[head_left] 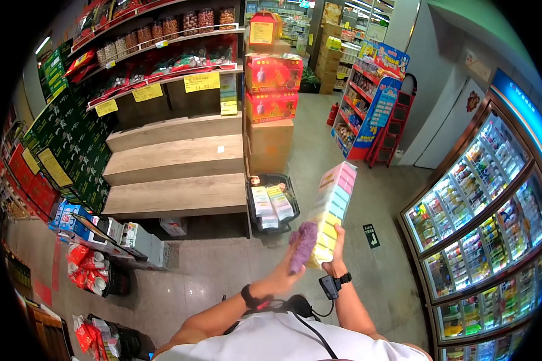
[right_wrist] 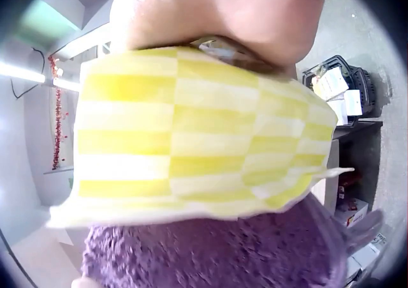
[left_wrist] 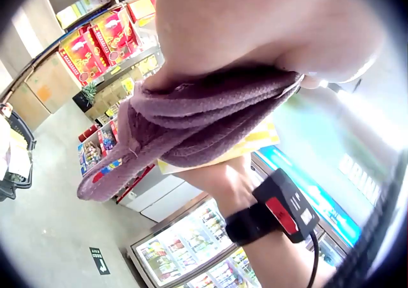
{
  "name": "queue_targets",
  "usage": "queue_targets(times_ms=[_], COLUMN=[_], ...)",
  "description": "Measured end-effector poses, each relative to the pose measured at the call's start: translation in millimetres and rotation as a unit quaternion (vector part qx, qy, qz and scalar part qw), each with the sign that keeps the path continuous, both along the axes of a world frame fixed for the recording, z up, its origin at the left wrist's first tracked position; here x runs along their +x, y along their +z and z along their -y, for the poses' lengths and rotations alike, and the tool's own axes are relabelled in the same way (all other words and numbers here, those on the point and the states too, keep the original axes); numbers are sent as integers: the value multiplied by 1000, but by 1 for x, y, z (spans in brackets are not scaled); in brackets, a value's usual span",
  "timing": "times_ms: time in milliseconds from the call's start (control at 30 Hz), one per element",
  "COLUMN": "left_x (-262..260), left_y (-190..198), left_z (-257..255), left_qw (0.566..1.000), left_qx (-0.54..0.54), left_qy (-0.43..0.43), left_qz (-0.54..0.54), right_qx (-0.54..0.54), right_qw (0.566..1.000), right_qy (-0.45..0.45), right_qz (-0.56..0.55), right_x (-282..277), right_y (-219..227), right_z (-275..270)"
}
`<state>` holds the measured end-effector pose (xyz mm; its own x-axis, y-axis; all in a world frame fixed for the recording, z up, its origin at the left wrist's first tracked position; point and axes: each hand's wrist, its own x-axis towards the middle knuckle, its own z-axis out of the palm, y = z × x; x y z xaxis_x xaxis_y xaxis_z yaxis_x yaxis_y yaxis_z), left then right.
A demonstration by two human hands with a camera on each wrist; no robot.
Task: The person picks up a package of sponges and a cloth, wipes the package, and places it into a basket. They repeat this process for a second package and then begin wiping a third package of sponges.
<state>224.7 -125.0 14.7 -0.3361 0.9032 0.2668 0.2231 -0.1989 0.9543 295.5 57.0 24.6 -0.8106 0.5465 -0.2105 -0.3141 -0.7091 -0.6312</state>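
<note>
My left hand (head_left: 281, 278) holds a bunched purple towel (head_left: 305, 245) against the left side of a long plastic-wrapped pack (head_left: 336, 201). Pink, blue and yellow blocks run along this pack, which stands tilted in front of my body. My right hand (head_left: 337, 249) grips its lower right side, the thumb lying along the edge. In the left wrist view the towel (left_wrist: 210, 116) hangs in folds below the left hand. The pack's yellow-and-white checked end (right_wrist: 185, 128) fills the right wrist view, with the fuzzy towel (right_wrist: 210, 250) right along it.
On the floor ahead, a black basket (head_left: 291, 221) holds several similar white packs (head_left: 262, 201). Wooden stepped shelves (head_left: 180, 191) stand at left, stacked cartons (head_left: 271, 144) beyond the basket. Glass-door fridges (head_left: 464, 204) line the right. Bins with red bags (head_left: 87, 268) sit at lower left.
</note>
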Motion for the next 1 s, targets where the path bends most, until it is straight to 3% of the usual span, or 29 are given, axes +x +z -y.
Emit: queue_targets(times_ms=[67,133,200,267,400,533,633,667,733,800,833,1000], left_x=[-15,-37,-69,-92,-135,-156,-156,-170,-174,-169,-176,-162], left_y=[-8,-1,6,18,3,11,35,11,8,25,12,27], left_z=[-7,-7,-6,-8,-19,-18,-5,-12,-6,-2,-2,8], left_qw=[998,992,966,959,979,976,975,968,961,964,968,969], left_qx=[16,-69,-226,-212,-33,38,34,103,60,59,60,66], left_qy=[47,42,74,102,165,195,140,85,95,94,101,141], left_qz=[-34,94,98,155,117,94,167,214,254,243,221,193], right_qx=[43,54,74,126,143,196,235,225,329,349,380,380], right_qw=[999,991,983,973,960,944,938,938,903,893,882,867], right_qy=[18,99,154,166,201,234,230,234,253,263,263,295], right_qz=[28,76,71,102,131,129,111,120,112,106,88,127], right_x=[2,10,15,21,34,37,40,40,45,48,46,44], right_y=[-1,-26,-32,-50,-37,-30,-33,-36,-43,-37,-34,-29], right_z=[19,30,50,62,81,74,58,49,35,30,28,27])
